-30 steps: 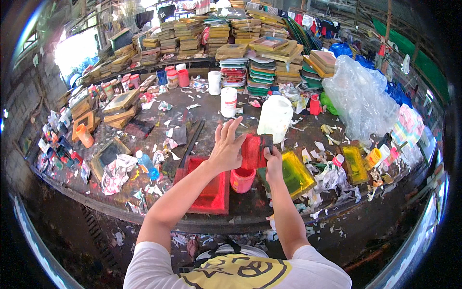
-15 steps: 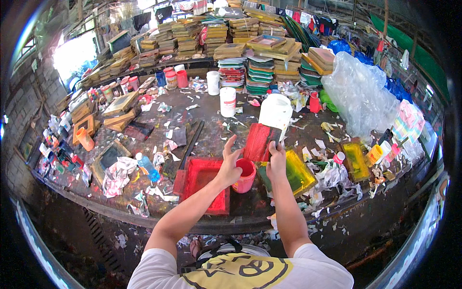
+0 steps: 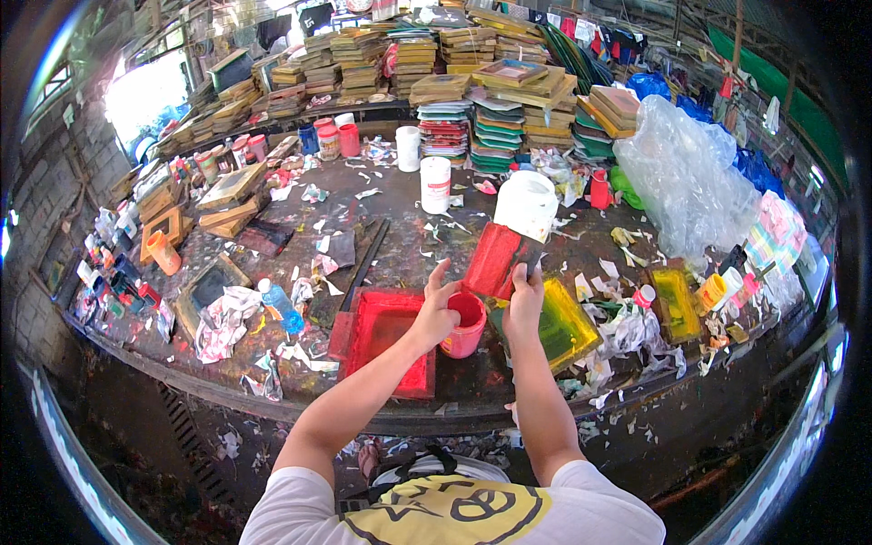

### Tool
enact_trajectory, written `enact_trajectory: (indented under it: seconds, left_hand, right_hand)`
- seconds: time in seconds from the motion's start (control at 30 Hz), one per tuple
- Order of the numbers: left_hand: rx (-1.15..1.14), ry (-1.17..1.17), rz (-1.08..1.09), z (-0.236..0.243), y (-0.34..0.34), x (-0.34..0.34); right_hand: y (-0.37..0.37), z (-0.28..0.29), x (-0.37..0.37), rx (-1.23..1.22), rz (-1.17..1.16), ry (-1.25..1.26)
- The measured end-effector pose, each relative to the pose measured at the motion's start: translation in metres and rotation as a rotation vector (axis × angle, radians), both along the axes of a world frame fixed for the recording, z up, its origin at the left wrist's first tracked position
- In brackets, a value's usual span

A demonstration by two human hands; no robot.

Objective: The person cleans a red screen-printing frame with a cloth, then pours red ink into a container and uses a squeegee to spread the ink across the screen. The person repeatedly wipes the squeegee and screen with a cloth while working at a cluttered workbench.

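Note:
My right hand (image 3: 524, 304) grips a squeegee (image 3: 493, 262), a flat, wide board coated in red ink with a dark strip at the hand's end. It is held tilted just above a red plastic tub (image 3: 466, 329), and a wet red layer shows inside the tub. At the tub's left side is my left hand (image 3: 438, 313), its index finger stretched up and the thumb apart, close against the rim. A red-inked printing frame (image 3: 389, 386) lies flat on the table left of the tub, partly under my left forearm. A yellow frame (image 3: 565, 329) lies beyond my right wrist.
A white bucket (image 3: 528, 205) stands behind the squeegee, with a white tub (image 3: 435, 185) to its left. Paper scraps litter the dark table (image 3: 309, 213). Clear plastic sheeting (image 3: 686, 182) piles up at right; stacked wooden frames (image 3: 363, 64) line the back. A bottle (image 3: 280, 307) stands left.
The squeegee and my right hand have shifted slightly right, with little change in tilt. My left hand stays beside the red tub. The view has shifted a little.

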State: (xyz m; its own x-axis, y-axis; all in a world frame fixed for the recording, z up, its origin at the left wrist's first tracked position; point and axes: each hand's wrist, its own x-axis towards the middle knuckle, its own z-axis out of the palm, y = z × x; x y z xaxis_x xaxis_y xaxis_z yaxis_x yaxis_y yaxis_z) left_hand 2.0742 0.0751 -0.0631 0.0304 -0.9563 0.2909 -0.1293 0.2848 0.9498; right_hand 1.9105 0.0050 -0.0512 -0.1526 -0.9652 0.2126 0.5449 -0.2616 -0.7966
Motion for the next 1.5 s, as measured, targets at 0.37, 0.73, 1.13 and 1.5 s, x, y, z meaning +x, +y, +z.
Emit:
enact_trajectory:
  seconds: [0.37, 0.73, 1.13, 1.5]
  left_hand:
    - [-0.041, -0.451, 0.076, -0.003, 0.010, 0.003]
    - [-0.331, -1.031, 0.101, -0.023, 0.034, 0.019]
    - [-0.054, -0.499, 0.126, -0.052, 0.023, 0.007]
    - [-0.333, -1.022, 0.271, -0.008, 0.044, 0.002]
  right_hand:
    - [0.024, -0.005, 0.004, -0.199, -0.314, 0.333]
    - [0.023, -0.006, -0.011, -0.160, -0.290, 0.224]
    - [0.028, -0.007, -0.007, -0.162, -0.273, 0.183]
    - [0.027, -0.010, -0.017, -0.118, -0.303, 0.229]
